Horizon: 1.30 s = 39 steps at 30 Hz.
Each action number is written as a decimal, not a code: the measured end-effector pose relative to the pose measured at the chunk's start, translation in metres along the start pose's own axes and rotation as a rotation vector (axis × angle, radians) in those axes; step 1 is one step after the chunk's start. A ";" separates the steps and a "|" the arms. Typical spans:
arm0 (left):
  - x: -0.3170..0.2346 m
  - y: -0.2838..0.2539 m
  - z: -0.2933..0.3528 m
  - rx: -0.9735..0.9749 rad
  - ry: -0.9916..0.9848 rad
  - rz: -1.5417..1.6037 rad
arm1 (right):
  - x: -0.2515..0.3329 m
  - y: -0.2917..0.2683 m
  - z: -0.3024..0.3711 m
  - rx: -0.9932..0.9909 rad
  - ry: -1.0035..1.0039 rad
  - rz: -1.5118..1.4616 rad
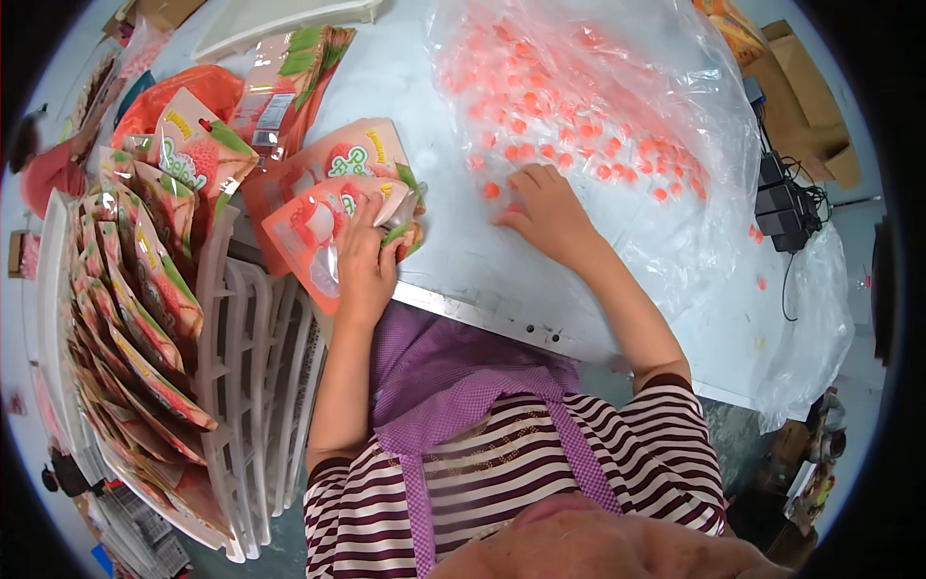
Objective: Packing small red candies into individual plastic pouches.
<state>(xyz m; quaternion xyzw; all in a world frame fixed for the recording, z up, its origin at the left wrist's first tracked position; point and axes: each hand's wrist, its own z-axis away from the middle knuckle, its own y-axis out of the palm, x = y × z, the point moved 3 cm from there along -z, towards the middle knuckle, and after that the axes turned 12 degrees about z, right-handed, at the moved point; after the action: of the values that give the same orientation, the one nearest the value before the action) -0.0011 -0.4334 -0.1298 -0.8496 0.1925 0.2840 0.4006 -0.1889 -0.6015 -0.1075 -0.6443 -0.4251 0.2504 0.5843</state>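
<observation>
Fingers of your L hand [363, 262] lie bent over the front of the top pouch [311, 220], thumb set apart near its R end; can't tell if they pinch the film. Fingers of your R hand [553, 214] curl down at the near edge of the red pcs [579, 125], thumb spread off them, w/ a red pc. in the gap; can't tell if it's touched.

Nearest you: striped shirt [482, 454] & purple checked apron [453, 372], then the tbl [458, 241] w/ its metal edge. Top pouch is near that edge on your L, overlapping a 2nd pouch [307, 157]. Farther L, white crates [231, 299] stand beside the tbl, w/ a row of pouches [159, 270] leaning in the outer one. Red pcs spread R of ctr., w/ clear plastic film [709, 72] around them.

Farther out: pouch bundle [294, 72] next to a red bag [207, 82], white tray [280, 24] at the far side. Far R: black device [783, 207] w/ cables, cardboard box [801, 87] beyond. Far L: another person's pink sleeve [48, 179].
</observation>
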 end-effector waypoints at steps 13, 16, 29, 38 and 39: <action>0.002 0.001 0.001 0.007 -0.034 0.020 | 0.020 0.014 -0.031 -0.116 0.000 0.076; 0.001 0.001 0.001 0.008 -0.039 0.007 | 0.023 0.012 -0.029 -0.079 -0.004 0.131; 0.001 0.000 0.001 -0.006 -0.018 0.006 | 0.002 -0.017 0.018 0.087 -0.043 0.078; -0.001 0.001 0.000 0.000 -0.017 0.016 | -0.042 0.000 0.000 -0.123 0.114 0.204; -0.001 0.001 0.001 0.000 -0.020 0.015 | -0.040 0.001 0.003 -0.103 0.086 0.205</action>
<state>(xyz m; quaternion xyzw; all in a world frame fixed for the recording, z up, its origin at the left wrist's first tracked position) -0.0026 -0.4336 -0.1302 -0.8452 0.1949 0.2954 0.4005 -0.2116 -0.6334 -0.1158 -0.7239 -0.3438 0.2588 0.5392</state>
